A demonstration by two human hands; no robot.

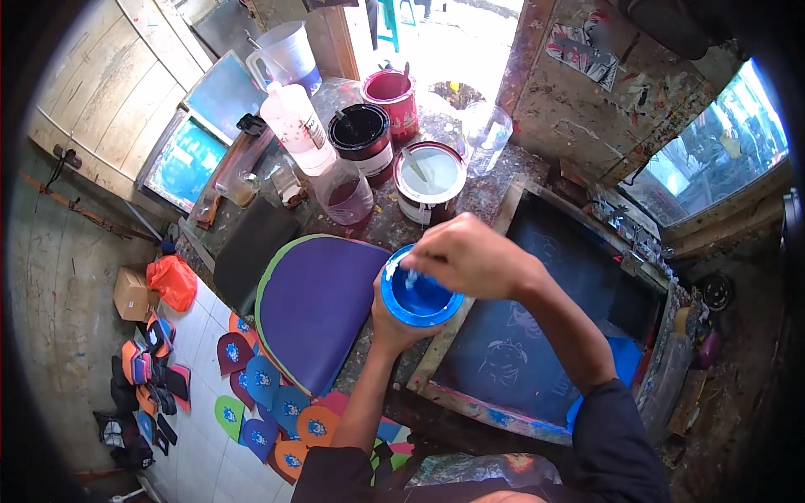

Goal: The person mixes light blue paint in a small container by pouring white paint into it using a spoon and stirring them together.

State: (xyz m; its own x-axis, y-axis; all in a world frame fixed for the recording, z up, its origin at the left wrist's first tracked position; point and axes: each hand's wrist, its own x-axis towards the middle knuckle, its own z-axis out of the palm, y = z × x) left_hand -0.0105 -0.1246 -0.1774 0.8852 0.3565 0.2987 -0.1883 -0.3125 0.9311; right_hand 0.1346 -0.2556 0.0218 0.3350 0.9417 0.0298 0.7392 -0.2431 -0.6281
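My left hand [394, 329] is wrapped around the side of an open blue tub [436, 320] with blue ink inside and white smears on its rim. Above the tub's mouth is my right hand [466, 258], fingers closed and pointing down. A pale, blurred streak shows below these fingertips against the blue ink; what they grip is too hidden to name. A framed printing screen [470, 401] with faint character outlines lies beside my right forearm. Left of the tub rests a stack of rounded foam sheets [314, 310], purple on top with green beneath.
Behind the tub stand a can of white ink [429, 201], a black ink can [362, 155], a red ink can [392, 126], clear plastic cups [488, 138] and a pink-tinted bottle [293, 130]. Printed foam pieces [262, 381] lie at lower left. A bright doorway opens beyond.
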